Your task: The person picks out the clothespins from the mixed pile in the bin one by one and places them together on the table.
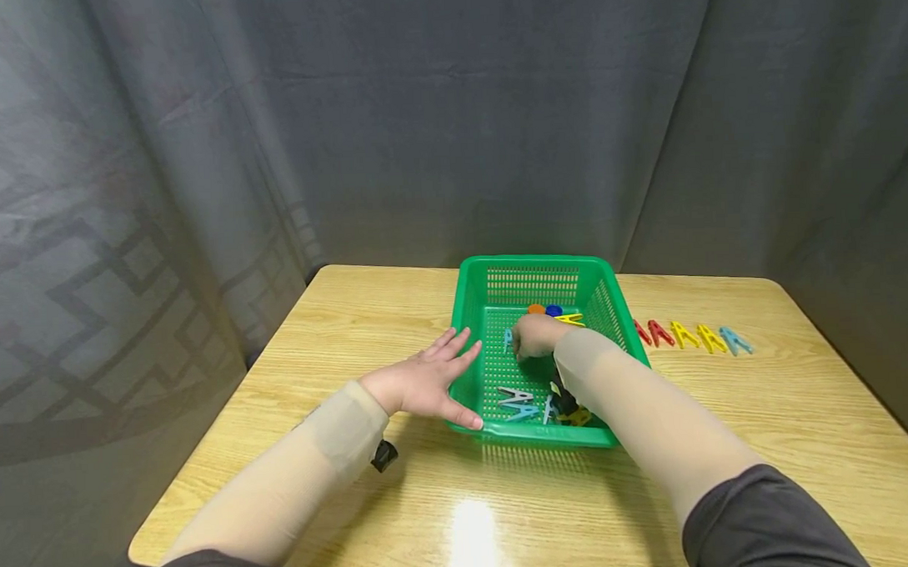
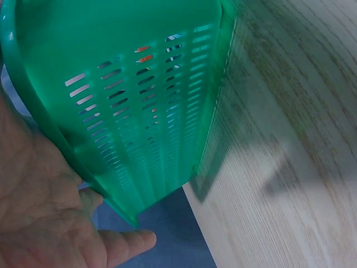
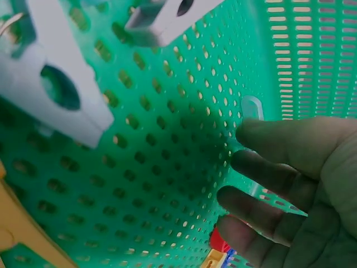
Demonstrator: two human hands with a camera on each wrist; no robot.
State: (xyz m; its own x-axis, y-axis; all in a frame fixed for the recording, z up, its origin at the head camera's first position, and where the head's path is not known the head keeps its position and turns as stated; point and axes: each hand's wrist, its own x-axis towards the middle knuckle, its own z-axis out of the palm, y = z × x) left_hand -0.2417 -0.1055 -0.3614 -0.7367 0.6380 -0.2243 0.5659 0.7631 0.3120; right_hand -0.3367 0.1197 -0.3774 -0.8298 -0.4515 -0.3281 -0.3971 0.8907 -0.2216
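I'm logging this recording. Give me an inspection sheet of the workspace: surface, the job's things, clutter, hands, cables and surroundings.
Surface: wood-grain table, bright reflection near the front.
Job's things: green basket holding clips, among them a grey clip; right of it, a row of red clips, yellow clips and one light blue clip.
Clutter: orange round thing and blue round thing at the basket's far end.
Hands: left hand has fingers spread at the basket's left rim; right hand is inside, fingers at another light blue clip, grip unclear.
Cables: nothing seen.
Surroundings: grey curtain behind the table.

Pale-blue clip (image 1: 508,339) inside green basket (image 1: 542,434)
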